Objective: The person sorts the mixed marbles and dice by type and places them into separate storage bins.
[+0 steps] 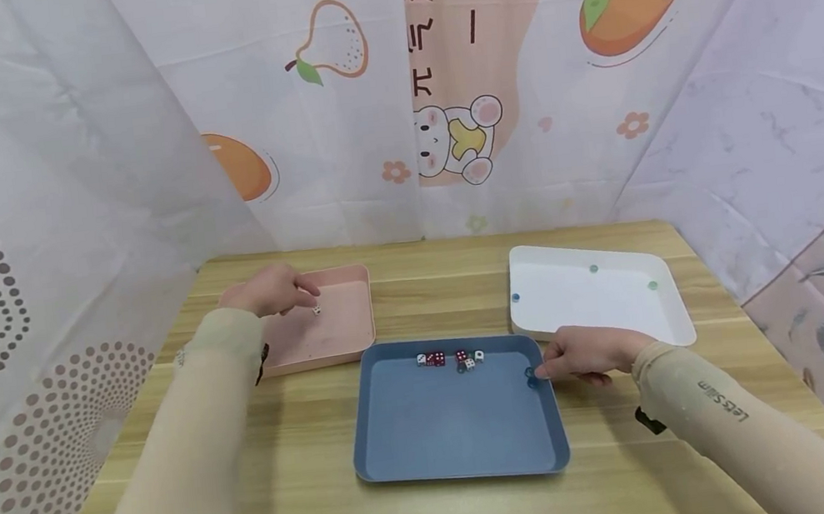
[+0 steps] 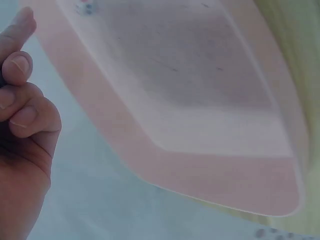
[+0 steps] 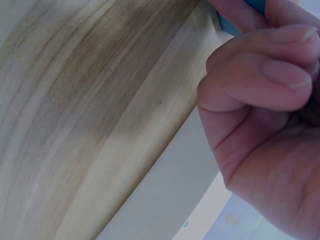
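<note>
My left hand (image 1: 275, 290) reaches over the pink tray (image 1: 352, 330), index finger stretched out and the other fingers bent. A white die (image 1: 316, 310) is by its fingertips in the head view; in the left wrist view that die (image 2: 85, 7) shows apart from the fingers. Across the right rim of the blue tray (image 1: 461, 436) comes my right hand (image 1: 591, 351), thumb and index fingertips right at two dark teal glass marbles (image 1: 530, 377). I cannot tell whether they pinch one. Along that tray's far side lie several red and white dice (image 1: 434, 359).
At the back right stands a white tray (image 1: 582, 293) with a blue marble (image 1: 515, 298) and two green marbles (image 1: 593, 269) inside. All three trays sit on a wood-grain table (image 1: 430, 288). Printed curtains (image 1: 371, 152) hang behind and on both sides.
</note>
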The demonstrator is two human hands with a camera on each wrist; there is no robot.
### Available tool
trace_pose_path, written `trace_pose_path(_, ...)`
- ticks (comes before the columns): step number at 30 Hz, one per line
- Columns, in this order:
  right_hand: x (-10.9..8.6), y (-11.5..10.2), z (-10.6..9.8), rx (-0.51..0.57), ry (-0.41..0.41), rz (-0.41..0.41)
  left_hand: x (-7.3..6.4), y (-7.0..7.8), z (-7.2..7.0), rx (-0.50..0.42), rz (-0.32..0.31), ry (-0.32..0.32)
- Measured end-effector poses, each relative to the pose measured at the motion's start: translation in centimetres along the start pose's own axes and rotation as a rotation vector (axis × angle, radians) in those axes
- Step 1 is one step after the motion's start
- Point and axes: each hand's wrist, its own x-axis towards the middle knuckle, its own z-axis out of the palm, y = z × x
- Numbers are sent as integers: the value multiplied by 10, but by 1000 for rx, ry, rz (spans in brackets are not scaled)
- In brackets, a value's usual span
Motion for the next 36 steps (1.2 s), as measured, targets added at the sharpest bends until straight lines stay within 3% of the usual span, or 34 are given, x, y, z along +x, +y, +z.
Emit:
trace_pose_path(8,0,2,-1,0,-2,-12,-9,33,3,-48,75,-48)
trace_pose_path(17,0,1,0,11,-4,0,-16,71,30,-196,107,-70)
trace_pose_path(19,0,1,-1,8,-4,1,-15,81,37,-168,129,-95)
trace_pose_path(21,0,1,-1,8,-5,0,-14,91,44,-65,170,-106)
trace_pose_path(25,0,2,-1,15,-5,0,-13,106,62,148,292,-68)
trace_pose_path(32,1,3,0,16,-1,-7,-4,113,95,14,388,-138)
trace_pose_path(36,1,3,0,12,1,-11,3,114,106,83,417,-129)
